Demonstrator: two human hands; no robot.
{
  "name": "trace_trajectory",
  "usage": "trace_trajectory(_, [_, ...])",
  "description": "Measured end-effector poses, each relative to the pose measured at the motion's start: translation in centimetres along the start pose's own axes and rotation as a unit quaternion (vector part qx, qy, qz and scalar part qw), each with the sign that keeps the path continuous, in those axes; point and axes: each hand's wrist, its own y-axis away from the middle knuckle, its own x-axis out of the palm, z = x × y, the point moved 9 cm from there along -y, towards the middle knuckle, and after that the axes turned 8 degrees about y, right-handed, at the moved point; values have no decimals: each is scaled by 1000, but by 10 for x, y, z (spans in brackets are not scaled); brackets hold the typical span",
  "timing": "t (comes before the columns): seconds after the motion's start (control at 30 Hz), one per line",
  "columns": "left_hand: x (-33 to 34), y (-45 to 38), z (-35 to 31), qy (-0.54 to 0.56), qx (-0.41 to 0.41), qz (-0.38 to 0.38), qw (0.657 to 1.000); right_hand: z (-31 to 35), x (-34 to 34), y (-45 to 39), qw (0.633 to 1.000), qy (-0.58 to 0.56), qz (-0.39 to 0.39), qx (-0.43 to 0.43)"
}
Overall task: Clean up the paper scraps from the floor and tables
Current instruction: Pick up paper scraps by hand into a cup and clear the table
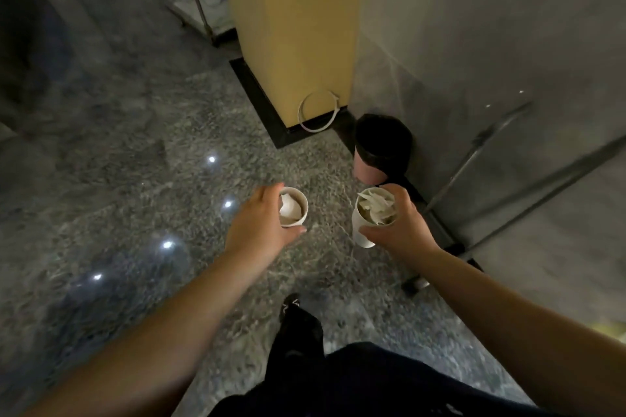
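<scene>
With left hand (261,223) and right hand (403,223) each gripping a scrap-filled paper cup (294,205), looks like disposal step: tip both into the lined bin (381,142) ahead.

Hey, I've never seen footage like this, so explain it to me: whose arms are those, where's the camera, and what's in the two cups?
There is no machine here. The one picture comes from a wide-angle camera worn on a person's head, looking forward and down, so the two bare arms reaching in from the bottom are the wearer's own. The left hand grips a white paper cup with crumpled paper inside. The right hand grips a second white cup stuffed with paper scraps. Below them is a speckled stone floor, with the person's dark shoe near the bottom. Ahead, against the grey wall, stands a small pink bin lined with a black bag, beside a yellow pillar. It looks likely the cups are headed for that bin.
</scene>
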Motion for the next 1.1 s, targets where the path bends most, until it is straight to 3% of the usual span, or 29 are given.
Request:
trace_trajectory(0.47, [9, -288, -2, 46, 64, 97, 992, 32, -7, -226, 992, -36, -81, 87])
trace_trajectory(0.93, [157, -563, -77, 61, 61, 225, 970, -57, -93, -462, 971, -86, -158, 157])
trace_trajectory(1.1, [233, -633, -80, 44, 46, 275, 959, -110, -96, -523, 957, -103, -187, 196])
